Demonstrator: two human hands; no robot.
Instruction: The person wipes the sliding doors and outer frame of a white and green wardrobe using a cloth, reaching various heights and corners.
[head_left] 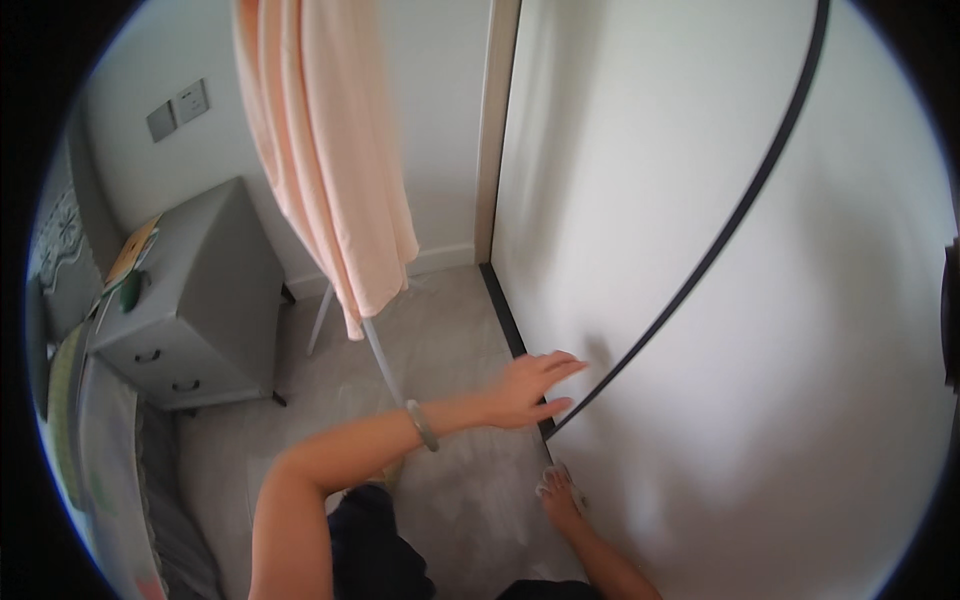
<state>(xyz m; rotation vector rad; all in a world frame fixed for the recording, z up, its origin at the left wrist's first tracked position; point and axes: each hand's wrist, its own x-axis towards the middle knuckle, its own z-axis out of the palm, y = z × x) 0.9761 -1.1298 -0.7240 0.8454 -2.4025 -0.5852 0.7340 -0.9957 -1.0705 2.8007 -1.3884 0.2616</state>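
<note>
**Two bare hands beside a white panel (pixel 840 420)**

Nearest us, the left arm bends at the elbow and reaches rightward; the left hand (pixel 530 390), blurred, hovers with thumb and fingers apart near the panel's black strip (pixel 748 196). A bracelet (pixel 422 426) circles its wrist. Lower down, we see the right hand (pixel 562 502) gathered around a white cloth (pixel 543 488) at the panel's foot; how tightly, we cannot tell. Beyond, pink fabric (pixel 335 170) hangs above pale legs. At left, a grey cabinet (pixel 225 270) bears an orange flat item (pixel 132 250); any print there is too small for us to read.
</note>
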